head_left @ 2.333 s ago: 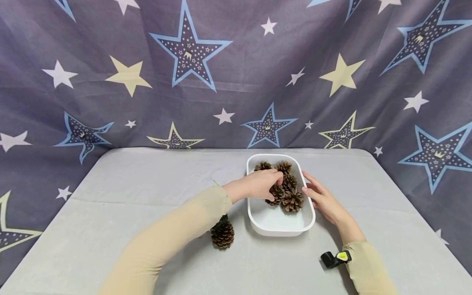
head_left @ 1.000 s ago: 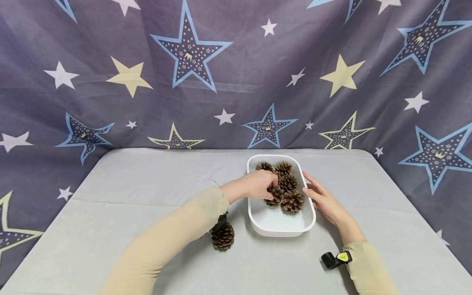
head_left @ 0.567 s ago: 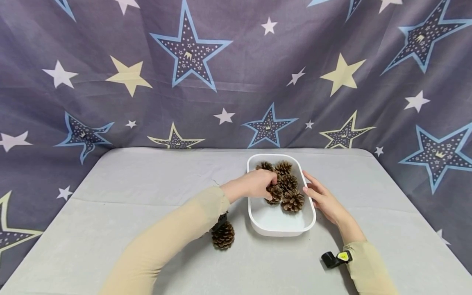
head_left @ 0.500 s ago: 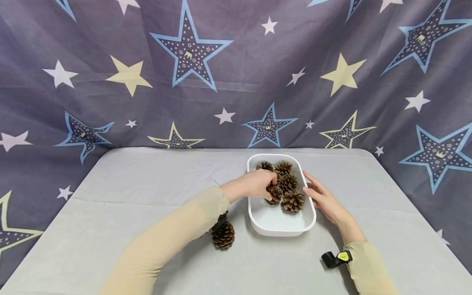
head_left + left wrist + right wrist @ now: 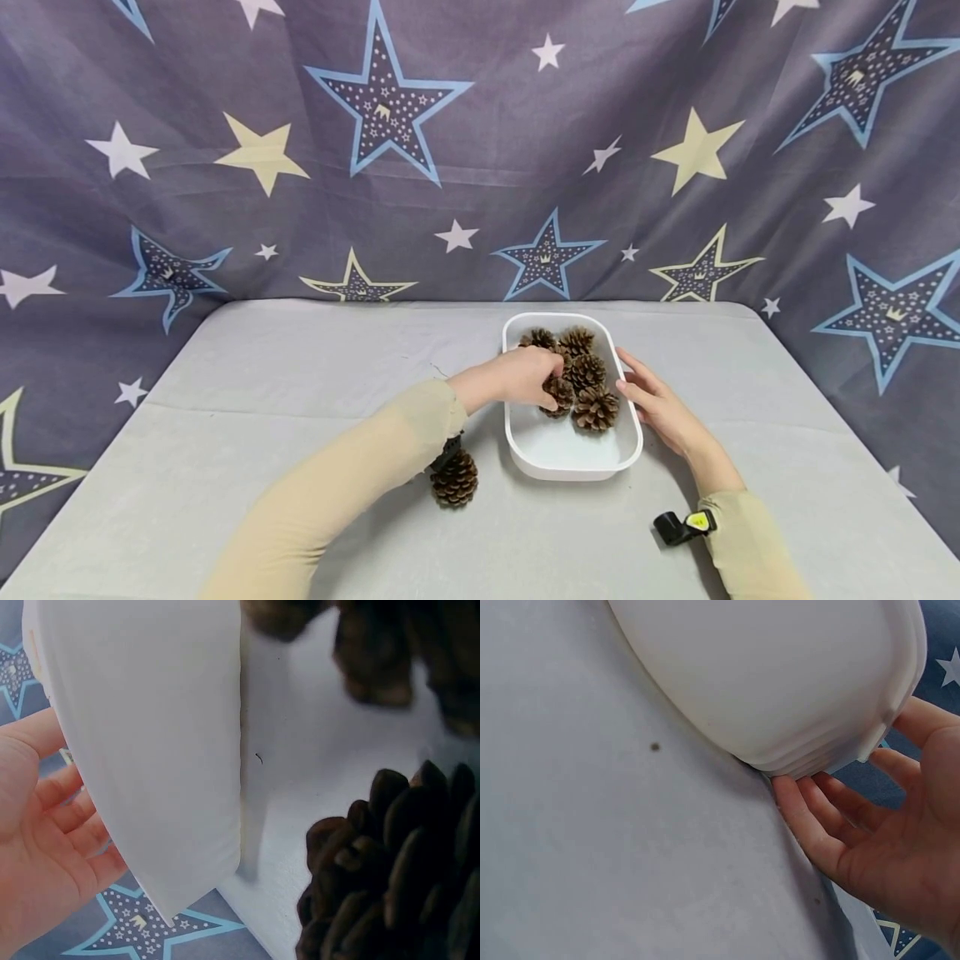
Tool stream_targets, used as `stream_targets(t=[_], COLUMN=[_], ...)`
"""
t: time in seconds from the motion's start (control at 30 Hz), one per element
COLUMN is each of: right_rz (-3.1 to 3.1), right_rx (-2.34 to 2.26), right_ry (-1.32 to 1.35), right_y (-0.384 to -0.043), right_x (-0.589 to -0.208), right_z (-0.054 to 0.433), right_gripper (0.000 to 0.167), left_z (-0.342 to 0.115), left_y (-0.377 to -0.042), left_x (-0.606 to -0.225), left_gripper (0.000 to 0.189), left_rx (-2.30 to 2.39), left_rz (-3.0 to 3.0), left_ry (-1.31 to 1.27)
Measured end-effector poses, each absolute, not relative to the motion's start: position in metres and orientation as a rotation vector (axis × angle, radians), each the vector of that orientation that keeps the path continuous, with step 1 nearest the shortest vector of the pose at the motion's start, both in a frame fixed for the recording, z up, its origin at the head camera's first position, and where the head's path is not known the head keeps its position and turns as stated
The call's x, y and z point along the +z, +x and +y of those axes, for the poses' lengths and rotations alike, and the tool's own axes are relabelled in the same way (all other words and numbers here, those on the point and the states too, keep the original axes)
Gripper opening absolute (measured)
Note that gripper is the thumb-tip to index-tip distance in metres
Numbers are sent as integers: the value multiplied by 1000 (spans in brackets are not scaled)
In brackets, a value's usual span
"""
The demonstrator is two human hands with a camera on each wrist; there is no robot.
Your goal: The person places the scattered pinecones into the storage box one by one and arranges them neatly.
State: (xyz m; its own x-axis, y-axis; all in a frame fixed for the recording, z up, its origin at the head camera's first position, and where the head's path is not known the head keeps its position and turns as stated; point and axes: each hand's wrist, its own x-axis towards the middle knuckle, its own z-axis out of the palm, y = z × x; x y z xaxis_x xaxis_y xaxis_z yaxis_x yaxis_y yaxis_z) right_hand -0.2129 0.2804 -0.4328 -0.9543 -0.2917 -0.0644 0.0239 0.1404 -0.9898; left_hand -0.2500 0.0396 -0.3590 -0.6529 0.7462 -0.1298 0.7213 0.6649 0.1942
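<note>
A white rectangular tub (image 5: 572, 475) holds several brown pine cones (image 5: 596, 409). My left hand (image 5: 525, 375) reaches over its left rim, with fingers bent and thumb around a pine cone (image 5: 560, 393) inside. In the left wrist view, the tub wall (image 5: 157, 765) hides part of the left fingers (image 5: 71, 810). My right hand (image 5: 660, 408) rests against the tub's right side from outside. In the right wrist view, the right fingertips (image 5: 784, 787) touch the tub's lower corner, fingers mostly straight, the thumb by the rim.
On the table outside the tub, a pine cone (image 5: 454, 481) stands below my left forearm. Close to the left wrist camera, another pine cone (image 5: 367, 645) hangs at the upper edge of view. A star-print cloth (image 5: 450, 150) rises behind the grey table (image 5: 315, 358).
My left hand has shifted slightly left inside the tub, its thumb and fingers drawing a little closer around the cone. The right hand and the tub stay in place.
</note>
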Motion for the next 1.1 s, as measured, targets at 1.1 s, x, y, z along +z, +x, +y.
stream_targets(t=[1.1], right_rz=[2177], right_rx=[-1890], right_ry=[-256], right_y=[-214], right_x=[-434], right_z=[281], right_gripper=[61], left_z=[22], left_y=[-260], left_x=[-343], left_gripper=[31], left_rx=[429], left_rz=[2733], left_ry=[1156])
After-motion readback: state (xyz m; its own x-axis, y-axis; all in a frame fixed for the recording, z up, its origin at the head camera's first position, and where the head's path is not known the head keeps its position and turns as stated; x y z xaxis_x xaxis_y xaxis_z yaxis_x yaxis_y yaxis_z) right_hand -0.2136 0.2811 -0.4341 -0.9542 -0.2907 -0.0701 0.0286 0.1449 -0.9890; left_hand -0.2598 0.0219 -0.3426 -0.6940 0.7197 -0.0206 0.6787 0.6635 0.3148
